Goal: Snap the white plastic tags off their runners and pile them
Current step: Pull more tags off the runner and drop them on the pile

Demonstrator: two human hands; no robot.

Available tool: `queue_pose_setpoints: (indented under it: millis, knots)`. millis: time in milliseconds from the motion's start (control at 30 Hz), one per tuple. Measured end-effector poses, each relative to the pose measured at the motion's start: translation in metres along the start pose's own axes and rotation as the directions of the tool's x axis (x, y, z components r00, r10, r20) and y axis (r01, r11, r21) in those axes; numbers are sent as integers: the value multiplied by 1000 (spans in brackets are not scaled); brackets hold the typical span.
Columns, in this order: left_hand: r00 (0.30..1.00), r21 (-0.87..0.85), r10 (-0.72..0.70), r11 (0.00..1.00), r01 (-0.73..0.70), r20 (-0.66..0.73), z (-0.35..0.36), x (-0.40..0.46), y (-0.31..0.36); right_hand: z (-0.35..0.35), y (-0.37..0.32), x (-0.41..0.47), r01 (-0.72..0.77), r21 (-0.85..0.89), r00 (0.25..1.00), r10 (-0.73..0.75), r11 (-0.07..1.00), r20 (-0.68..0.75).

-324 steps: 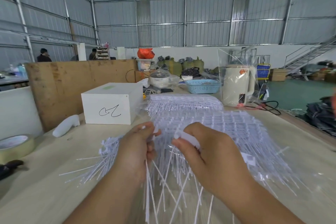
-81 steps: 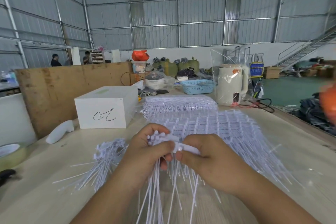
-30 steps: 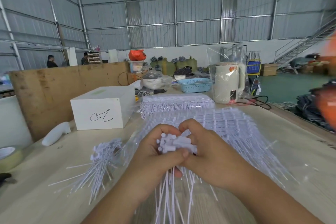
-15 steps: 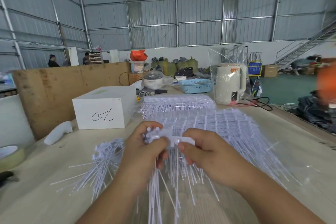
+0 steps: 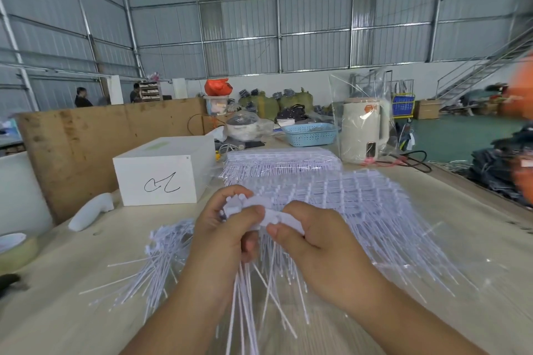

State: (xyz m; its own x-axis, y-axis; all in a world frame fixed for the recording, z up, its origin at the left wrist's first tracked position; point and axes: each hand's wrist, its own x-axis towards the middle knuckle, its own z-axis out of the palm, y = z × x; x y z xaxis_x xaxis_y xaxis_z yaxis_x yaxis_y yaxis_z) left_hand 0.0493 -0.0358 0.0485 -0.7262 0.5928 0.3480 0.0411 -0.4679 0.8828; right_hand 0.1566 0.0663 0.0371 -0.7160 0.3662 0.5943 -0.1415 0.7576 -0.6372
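My left hand (image 5: 227, 235) grips a bunch of white tags (image 5: 245, 291), heads poking above my fingers and thin tails hanging below my palm. My right hand (image 5: 313, 242) pinches the runner (image 5: 284, 217) just beside it, thumb on top. Left of my left hand lies a pile of loose tags (image 5: 161, 256) on the table (image 5: 57, 297). Beyond both hands spreads a stack of uncut tag sheets (image 5: 346, 196); farther left stands a white box (image 5: 161, 170).
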Motion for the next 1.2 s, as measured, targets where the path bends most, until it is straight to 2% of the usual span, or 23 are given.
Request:
queue_pose_setpoints:
  millis: [100,233,367,400,467,533,600,667,700,767,833,1033,1133,1200]
  knots:
    - [1000,-123,-11,992,13,13,2,1,4,10,-10,-1,26,-17,993,-28,1000,-115]
    - [994,-261,-81,960,97,71,5,0,8,20,-20,-1,42,42,991,-37,998,-126]
    - [985,-308,-157,936,171,70,8,-5,8,28,-24,-5,98,91,980,-80,991,-184]
    - [982,-330,-176,925,188,65,9,-6,8,30,-25,-5,99,68,972,-82,993,-219]
    - [974,-440,-225,872,215,29,6,-4,5,28,-24,-1,62,26,923,-47,998,-382]
    - [968,-511,-248,838,192,-43,-1,1,5,16,-21,6,24,97,860,29,995,-509]
    - [969,-445,-219,883,149,-111,-8,6,6,2,-17,10,39,183,893,48,982,-447]
    - [978,-265,-145,959,102,-147,-9,7,7,-3,-15,6,43,278,973,23,960,-229]
    - [984,-164,-103,983,79,-142,-6,5,6,-2,-13,4,46,305,992,-8,951,-126]
    - [996,-31,-49,998,46,-80,1,1,4,2,-13,2,69,308,998,-63,949,-30]
    - [999,-11,-45,999,45,1,6,-3,2,4,-13,4,50,312,999,-42,949,-33]
    - [980,-130,-118,982,140,160,10,-4,-5,5,2,6,-51,269,991,83,962,-109]
    - [971,-71,-165,981,179,173,11,-6,-15,12,9,6,-145,222,981,170,964,-96]
    - [962,-52,-199,976,212,189,8,-7,-16,17,13,8,-200,264,972,225,944,-66]
